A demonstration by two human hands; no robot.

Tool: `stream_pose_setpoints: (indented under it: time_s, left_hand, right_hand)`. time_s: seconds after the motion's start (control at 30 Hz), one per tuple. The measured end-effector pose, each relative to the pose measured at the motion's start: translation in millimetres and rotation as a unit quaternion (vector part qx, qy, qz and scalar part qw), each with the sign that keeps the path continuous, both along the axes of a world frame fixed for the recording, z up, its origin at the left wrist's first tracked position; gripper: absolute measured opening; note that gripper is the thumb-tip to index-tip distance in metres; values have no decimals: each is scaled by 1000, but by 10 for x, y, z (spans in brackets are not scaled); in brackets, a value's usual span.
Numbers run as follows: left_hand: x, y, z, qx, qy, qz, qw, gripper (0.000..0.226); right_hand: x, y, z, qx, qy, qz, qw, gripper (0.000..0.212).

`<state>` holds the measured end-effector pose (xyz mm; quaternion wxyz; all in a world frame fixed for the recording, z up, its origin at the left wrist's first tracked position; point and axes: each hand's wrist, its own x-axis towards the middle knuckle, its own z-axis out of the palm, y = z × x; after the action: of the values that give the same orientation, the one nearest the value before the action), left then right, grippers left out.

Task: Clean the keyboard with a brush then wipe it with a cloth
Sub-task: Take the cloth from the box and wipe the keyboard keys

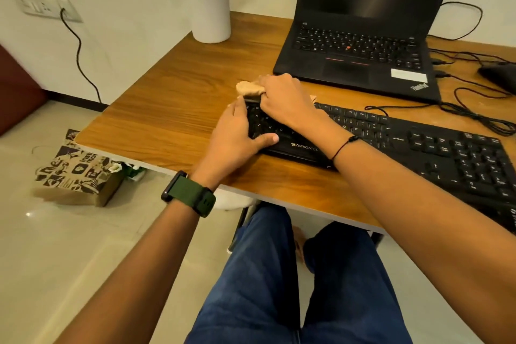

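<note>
Head view: both hands work at the left end of the keyboard (418,145), near the desk's front edge.

Nearest, the left hand (240,131) steadies that end of the keyboard, fingers along its left side and thumb lying on the front rim, a holding grip. Just behind it the right hand (284,98) has its grip closed on a tan cloth (250,88), pressed to the keyboard's far-left corner; bunched folds show past the knuckles. A brush cannot be made out. Beyond stands an open black laptop (360,45), close behind the keyboard, its base nearly touching the right hand. Black cables (474,114) loop along the desk (167,109) toward the right edge. A white plant pot (210,15) sits at the far-left corner.
</note>
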<state>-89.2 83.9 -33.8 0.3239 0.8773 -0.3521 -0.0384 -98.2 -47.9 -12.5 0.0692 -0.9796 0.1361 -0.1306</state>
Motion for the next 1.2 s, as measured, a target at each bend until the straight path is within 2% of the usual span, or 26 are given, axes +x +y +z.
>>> stream_pose_setpoints:
  time_s: [0.13,0.27,0.33,0.4,0.47,0.53,0.67,0.93,1.03,1.1,1.2]
  left_hand:
    - [-25,15,-38,-11,30,-5,999,117]
    - [-18,26,-91,-40,54,7,998,127]
    - [-10,40,-128,-57,70,7,996,128]
    - [-12,61,-159,-75,79,6,994,130]
    - [-27,75,-169,-82,75,2,994,133]
    - [-37,81,-170,-74,65,-2,995,135]
    - [-21,78,-196,-75,55,-7,996,138]
    - [-63,59,-205,-85,60,-7,995,137]
    - [-58,59,-205,-82,56,-3,995,136]
    - [-66,58,-202,-82,53,-1,995,135]
    - [-74,61,-198,-79,49,4,996,134]
  right_hand:
    - [40,8,-109,-24,25,50,998,31]
    - [-113,-147,0,20,74,141,987,51]
    - [-178,-211,129,54,108,151,981,57]
    - [-137,-276,254,116,90,123,981,53]
    - [-26,-286,339,157,22,88,983,47]
    - [90,-205,344,143,3,92,985,45]
    - [148,-17,168,81,106,128,983,52]
    - [-71,-275,306,63,152,157,974,53]
    - [18,-302,436,91,114,134,980,50]
    - [71,-209,394,72,94,144,983,53]
    - [56,-132,167,19,131,185,974,61]
